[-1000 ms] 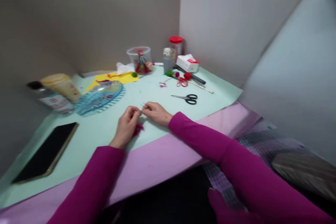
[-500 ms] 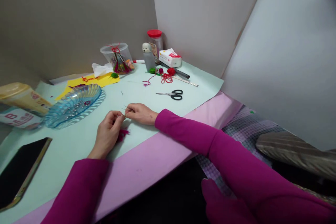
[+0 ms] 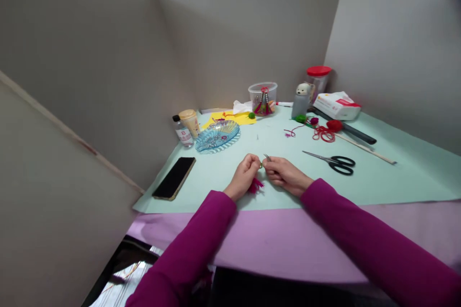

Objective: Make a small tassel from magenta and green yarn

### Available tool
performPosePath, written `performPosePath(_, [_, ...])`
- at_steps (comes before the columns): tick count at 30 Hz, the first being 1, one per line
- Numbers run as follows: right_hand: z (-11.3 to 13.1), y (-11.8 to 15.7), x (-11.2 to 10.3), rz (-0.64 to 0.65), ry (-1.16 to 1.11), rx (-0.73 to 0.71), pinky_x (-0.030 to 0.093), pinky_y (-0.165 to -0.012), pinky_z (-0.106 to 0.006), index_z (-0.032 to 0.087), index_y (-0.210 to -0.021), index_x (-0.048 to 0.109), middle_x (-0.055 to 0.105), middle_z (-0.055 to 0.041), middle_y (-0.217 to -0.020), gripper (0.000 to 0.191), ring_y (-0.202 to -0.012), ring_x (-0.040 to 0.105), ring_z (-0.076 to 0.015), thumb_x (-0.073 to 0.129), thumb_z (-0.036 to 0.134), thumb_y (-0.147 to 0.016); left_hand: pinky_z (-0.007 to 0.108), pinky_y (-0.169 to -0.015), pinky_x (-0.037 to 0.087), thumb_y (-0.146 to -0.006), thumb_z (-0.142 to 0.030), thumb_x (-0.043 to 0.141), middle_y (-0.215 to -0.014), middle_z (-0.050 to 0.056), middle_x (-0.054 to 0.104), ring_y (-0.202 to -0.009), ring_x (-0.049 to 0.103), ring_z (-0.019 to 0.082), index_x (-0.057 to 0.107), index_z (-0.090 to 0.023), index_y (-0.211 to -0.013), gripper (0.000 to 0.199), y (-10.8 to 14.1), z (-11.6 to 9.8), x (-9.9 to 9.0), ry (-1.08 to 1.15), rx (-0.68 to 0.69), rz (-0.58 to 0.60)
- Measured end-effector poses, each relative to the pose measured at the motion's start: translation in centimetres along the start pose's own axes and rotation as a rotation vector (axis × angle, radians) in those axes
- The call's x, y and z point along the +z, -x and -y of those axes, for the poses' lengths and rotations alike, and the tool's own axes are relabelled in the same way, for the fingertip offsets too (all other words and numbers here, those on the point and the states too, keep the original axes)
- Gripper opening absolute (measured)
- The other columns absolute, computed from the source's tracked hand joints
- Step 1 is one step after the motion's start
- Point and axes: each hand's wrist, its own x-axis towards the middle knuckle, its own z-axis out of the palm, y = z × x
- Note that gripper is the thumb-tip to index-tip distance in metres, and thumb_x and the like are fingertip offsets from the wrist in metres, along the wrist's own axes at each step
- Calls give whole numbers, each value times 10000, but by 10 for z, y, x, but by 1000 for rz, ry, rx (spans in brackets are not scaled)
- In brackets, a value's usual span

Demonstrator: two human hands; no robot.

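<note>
My left hand [image 3: 245, 176] is closed in a pinch, with a magenta yarn tassel [image 3: 255, 186] hanging below its fingers. Between my two hands a short bit of green cord [image 3: 261, 165] shows at the left fingertips. Thin metal tips [image 3: 267, 157] stick out above the closed fingers of my right hand [image 3: 284, 174]; the rest of that tool is hidden. Both hands are close together over the pale green sheet. Black-handled scissors [image 3: 333, 160] lie to the right of my right hand.
A blue glass dish [image 3: 218, 138] of small beads and a phone [image 3: 175, 178] lie on the left. Farther back stand a clear tub [image 3: 263, 98], a dog-topped bottle [image 3: 301, 103] and a tissue pack [image 3: 337, 105]. Red yarn [image 3: 323, 133] lies behind the scissors.
The view has swung left, so my hands and the table items appear farther right. My hands remain together, and the metal tips now point up more steeply.
</note>
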Motion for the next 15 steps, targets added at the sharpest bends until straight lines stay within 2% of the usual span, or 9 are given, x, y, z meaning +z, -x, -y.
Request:
performPosePath(4, [-1, 0, 1, -91, 83, -42, 76, -373, -193, 202, -763, 434, 313, 104, -537, 245, -404, 175, -23, 623, 344, -701, 196, -478, 288, -892, -466, 404, -610, -56, 335, -503, 312, 83, 479, -206, -963, 279, 0, 3, -2, 102, -20, -21])
performPosePath(9, [-3, -1, -2, -99, 141, -45, 92, -380, -201, 209, -744, 413, 266, 111, -503, 285, -401, 181, -32, 619, 405, -728, 202, -532, 306, -875, -414, 460, -637, -48, 374, -557, 349, 86, 515, -208, -921, 217, 4, -1, -1, -67, 63, -10])
performPosePath(15, [-2, -1, -5, -116, 229, -68, 101, -389, -206, 209, -754, 425, 276, 112, -489, 288, -397, 196, -37, 622, 417, -726, 219, -569, 320, -878, -376, 446, -633, -48, 401, -575, 371, 95, 509, -206, -888, 182, 5, -3, -1, -190, 84, -5])
